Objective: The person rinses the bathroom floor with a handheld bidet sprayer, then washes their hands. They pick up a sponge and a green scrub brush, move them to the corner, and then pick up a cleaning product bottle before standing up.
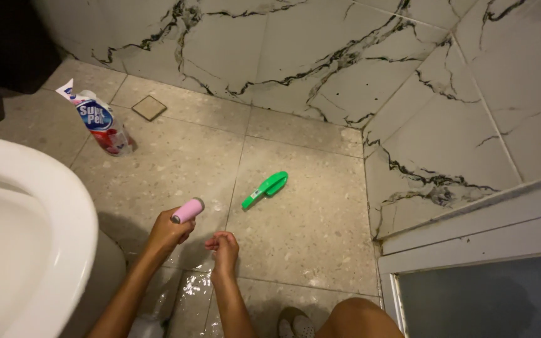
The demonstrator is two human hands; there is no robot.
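My left hand (169, 233) grips a pink spray head (188, 210) low over the speckled floor tiles (295, 225), its nozzle end pointing up and right. A faint jet of water streams from it toward the far wall. Just to its right my right hand (222, 246) hovers with fingers loosely curled and holds nothing. A green scrub brush (265, 189) lies on the floor a little beyond both hands, handle toward me.
A white toilet bowl (45, 206) fills the left. A plastic pouch of cleaning product (98, 122) stands at the back left near a square floor drain (149, 107). Marbled wall tiles (320, 56) close the corner. A white door frame (471, 231) stands right. The floor near my knee (358, 316) is wet.
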